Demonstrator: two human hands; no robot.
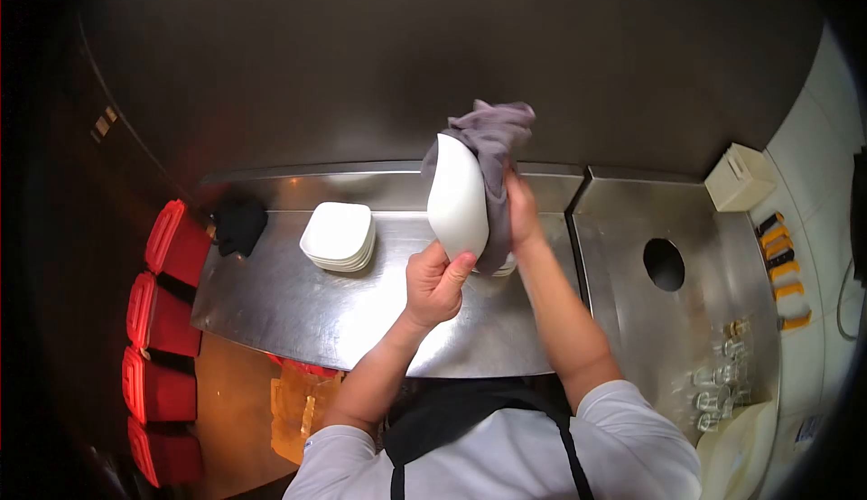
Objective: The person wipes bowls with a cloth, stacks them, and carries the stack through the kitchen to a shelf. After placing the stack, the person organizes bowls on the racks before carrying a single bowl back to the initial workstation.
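Note:
A white dish (458, 197) is held up on edge over the steel counter, its pale underside showing. My left hand (435, 285) grips its lower edge, thumb on the near face. Behind and right of the dish, my right hand (521, 211) is closed around a grey-purple cloth (495, 143), which wraps the dish's far side and bunches above it. Beneath the cloth, part of other white dishes (508, 266) shows, mostly hidden. Left of my hands stands a stack of square white dishes (339, 233).
The steel counter (262, 292) has a black cloth (240, 226) at its left end. Red bins (163, 383) line the left. At right are a round hole (664, 264), glasses (713, 399), a white box (741, 177) and yellow-handled tools (783, 268).

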